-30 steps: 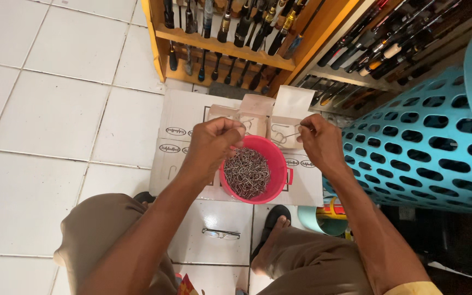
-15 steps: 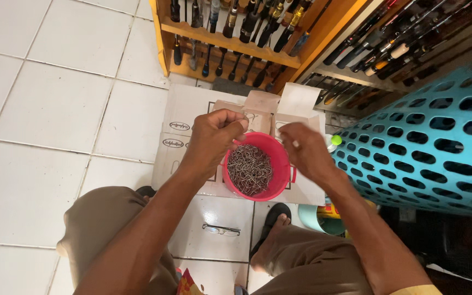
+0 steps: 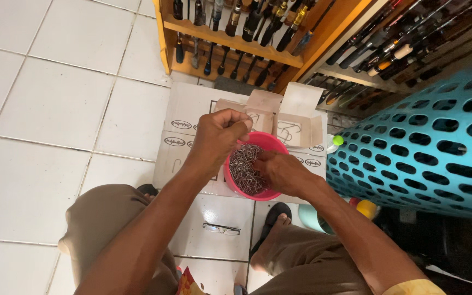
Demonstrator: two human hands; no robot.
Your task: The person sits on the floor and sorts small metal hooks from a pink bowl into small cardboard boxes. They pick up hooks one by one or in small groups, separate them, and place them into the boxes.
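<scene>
You get a bright, even picture: soft light falls from above onto the white floor tiles (image 3: 55, 98), which fill the left of the frame without blowing out. Faint sheen shows on the tiles at the upper left, no hard glare. Shadows are soft and short, gathering under your arms and around the pink bowl (image 3: 269, 143) at centre. The lower right corner drops into deep dark beneath the blue basket (image 3: 427, 147). Focus holds sharp at centre; your left hand (image 3: 219, 134) and right hand (image 3: 282, 172) look crisp, without motion blur. Wide-lens stretch bends the tile lines and the rack (image 3: 230, 38) at the top edge.
</scene>
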